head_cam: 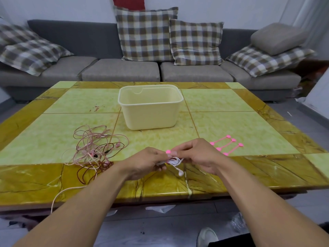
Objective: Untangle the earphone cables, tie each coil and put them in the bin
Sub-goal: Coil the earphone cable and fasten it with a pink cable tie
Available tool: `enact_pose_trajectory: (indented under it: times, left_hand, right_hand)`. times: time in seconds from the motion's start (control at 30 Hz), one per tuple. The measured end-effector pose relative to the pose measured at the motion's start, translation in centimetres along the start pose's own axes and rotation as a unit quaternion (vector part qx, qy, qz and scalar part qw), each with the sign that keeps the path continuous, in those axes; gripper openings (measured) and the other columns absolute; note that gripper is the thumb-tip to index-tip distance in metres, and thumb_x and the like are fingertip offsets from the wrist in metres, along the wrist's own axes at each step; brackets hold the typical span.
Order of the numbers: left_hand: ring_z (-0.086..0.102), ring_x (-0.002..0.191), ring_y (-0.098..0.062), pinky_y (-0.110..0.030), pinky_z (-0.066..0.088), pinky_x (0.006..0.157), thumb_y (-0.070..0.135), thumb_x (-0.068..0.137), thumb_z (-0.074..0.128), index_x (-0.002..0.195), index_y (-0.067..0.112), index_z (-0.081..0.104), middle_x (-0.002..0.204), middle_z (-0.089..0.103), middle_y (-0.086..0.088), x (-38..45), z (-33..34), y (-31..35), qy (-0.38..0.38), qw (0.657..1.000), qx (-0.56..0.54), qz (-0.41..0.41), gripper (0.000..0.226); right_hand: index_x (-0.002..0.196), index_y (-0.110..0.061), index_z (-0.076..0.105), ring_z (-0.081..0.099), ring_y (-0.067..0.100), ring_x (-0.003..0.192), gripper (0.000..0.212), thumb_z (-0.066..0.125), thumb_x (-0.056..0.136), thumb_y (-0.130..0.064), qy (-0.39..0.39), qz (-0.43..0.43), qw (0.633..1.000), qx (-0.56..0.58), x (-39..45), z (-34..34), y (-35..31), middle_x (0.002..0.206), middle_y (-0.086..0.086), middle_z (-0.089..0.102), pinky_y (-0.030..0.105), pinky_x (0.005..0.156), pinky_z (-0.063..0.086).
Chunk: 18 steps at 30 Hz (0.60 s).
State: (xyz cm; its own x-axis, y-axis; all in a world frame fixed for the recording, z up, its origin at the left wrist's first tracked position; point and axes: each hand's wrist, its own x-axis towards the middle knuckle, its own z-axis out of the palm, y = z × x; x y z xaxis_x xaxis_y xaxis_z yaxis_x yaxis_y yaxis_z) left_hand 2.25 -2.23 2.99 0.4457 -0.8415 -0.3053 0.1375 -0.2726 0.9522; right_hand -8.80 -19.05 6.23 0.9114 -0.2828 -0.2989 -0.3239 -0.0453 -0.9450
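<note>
Above the near edge of the yellow-green marble-patterned table (222,120), the left hand (145,162) and the right hand (197,156) are meeting, both well in front of the pale yellow rectangular plastic bin (151,113), which is standing open near the table's middle. Between them they are holding a small coil of white earphone cable (174,161), with one white earbud (181,173) dangling below it. The left hand's fingers are curling round the coil's left side, while the right hand's thumb and fingertips are pinching a pink silicone cable tie (168,151) at the top of the coil. To the left of the bin and nearer the camera, a loose tangle of pink and dark brown earphone cables (96,148) is lying on the table, one pink strand trailing over the near edge. To the right of the bin and also nearer, three spare pink cable ties (226,144) are lying side by side, just beyond the right hand. Behind the bin, a grey fabric sofa (121,68) is carrying checked cushions (146,32).
</note>
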Motion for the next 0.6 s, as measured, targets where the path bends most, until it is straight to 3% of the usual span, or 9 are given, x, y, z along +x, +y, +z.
enact_pose_trajectory:
  times: [0.13, 0.27, 0.37, 0.5, 0.6]
  left_hand:
    - [0.063, 0.073, -0.011, -0.02, 0.05, 0.065, 0.019, 0.096, 0.066, 0.099, 0.002, 0.079, 0.089, 0.076, -0.004, 0.0, 0.5, 0.1, 0.031, 0.999, -0.034, 0.023, 0.021]
    - [0.065, 0.074, -0.011, -0.02, 0.051, 0.066, 0.022, 0.097, 0.064, 0.103, 0.001, 0.078, 0.093, 0.076, -0.007, 0.3, 0.7, 0.1, 0.054, 0.996, -0.05, 0.049, 0.026]
    - [0.067, 0.076, -0.013, -0.022, 0.05, 0.068, 0.027, 0.101, 0.059, 0.104, 0.0, 0.075, 0.091, 0.075, -0.004, 0.5, 1.2, -0.1, 0.092, 0.992, -0.008, 0.088, 0.032]
    - [0.07, 0.075, -0.018, -0.026, 0.05, 0.067, 0.032, 0.103, 0.056, 0.101, 0.009, 0.073, 0.093, 0.076, -0.002, 0.8, 1.9, 0.0, 0.153, 0.974, 0.057, 0.156, 0.029]
    - [0.069, 0.069, -0.017, -0.024, 0.048, 0.064, 0.031, 0.103, 0.055, 0.096, 0.01, 0.07, 0.089, 0.075, 0.0, 0.9, 2.5, 0.3, 0.195, 0.958, 0.067, 0.198, 0.026]
  right_hand:
    - [0.095, -0.007, 0.081, 0.072, 0.012, 0.079, 0.023, 0.089, 0.074, -0.011, 0.039, -0.013, 0.999, -0.01, 0.0, -0.2, -0.3, 0.093, 0.011, 0.079, 0.019, 0.069, 0.055]
    - [0.093, -0.007, 0.079, 0.07, 0.014, 0.078, 0.016, 0.084, 0.078, -0.004, 0.045, -0.004, 0.999, 0.013, 0.0, -0.3, -0.2, 0.09, 0.011, 0.077, 0.022, 0.071, 0.057]
    - [0.088, -0.01, 0.079, 0.07, 0.014, 0.076, 0.013, 0.081, 0.081, 0.001, 0.066, -0.009, 0.998, 0.01, -0.1, -0.2, -0.2, 0.086, 0.009, 0.077, 0.022, 0.067, 0.057]
    - [0.084, -0.011, 0.08, 0.071, 0.015, 0.078, 0.012, 0.084, 0.078, -0.002, 0.113, -0.03, 0.993, 0.013, 0.0, 0.1, -0.3, 0.084, 0.007, 0.079, 0.031, 0.079, 0.06]
    - [0.088, -0.008, 0.079, 0.072, 0.016, 0.078, 0.013, 0.086, 0.077, -0.005, 0.121, -0.033, 0.991, 0.047, 0.1, 0.3, -0.6, 0.087, 0.01, 0.079, 0.027, 0.073, 0.06]
